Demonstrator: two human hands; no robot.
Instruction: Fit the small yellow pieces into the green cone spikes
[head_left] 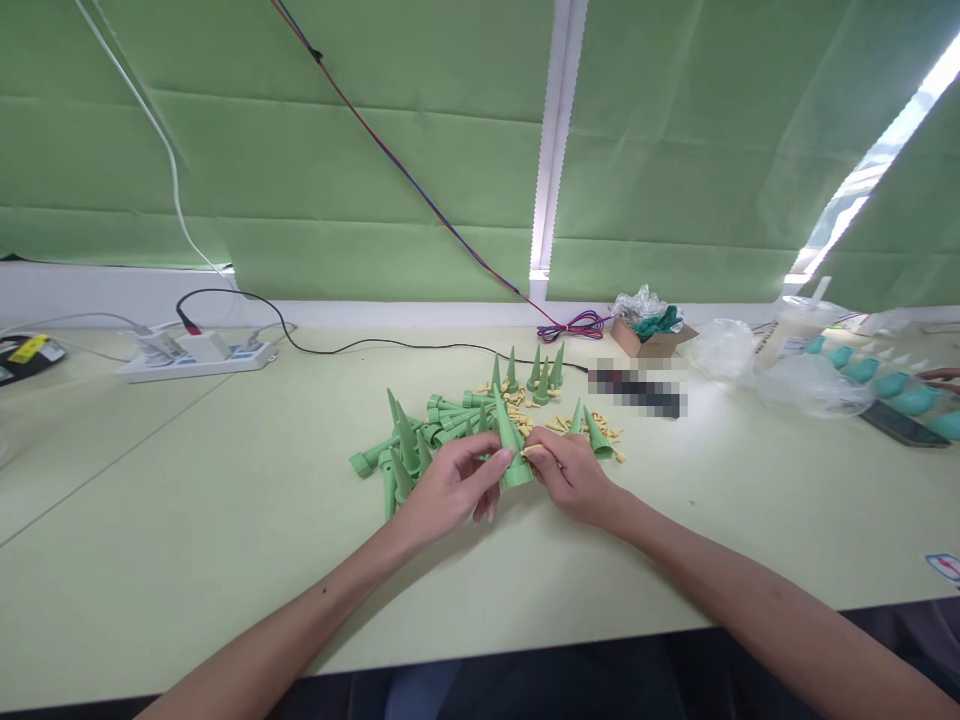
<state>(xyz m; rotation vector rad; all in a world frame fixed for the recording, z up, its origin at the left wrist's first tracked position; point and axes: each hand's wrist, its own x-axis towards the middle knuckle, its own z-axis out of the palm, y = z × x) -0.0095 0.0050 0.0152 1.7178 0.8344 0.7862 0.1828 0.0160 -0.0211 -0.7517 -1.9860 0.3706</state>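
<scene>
My left hand point(457, 482) is closed round the lower part of a green cone point(508, 430), which points up and leans slightly left. At the cone's right side, my right hand point(571, 474) pinches a small yellow piece point(528, 452) against its wall. Many like green cones point(405, 440) lie and stand in a pile behind and left of my left hand. Small yellow pieces point(525, 420) are scattered beyond my hands, among more upright cones point(556, 370). One green cone point(597, 436) leans just behind my right hand.
A power strip point(199, 362) with plugs sits at the back left. Behind the pile runs a black cable point(390, 342) to a blurred dark object point(637, 391). A small cardboard box point(651, 342), a drink cup point(791, 335), plastic bags, a phone point(904, 425) and another person's fingers are at the right.
</scene>
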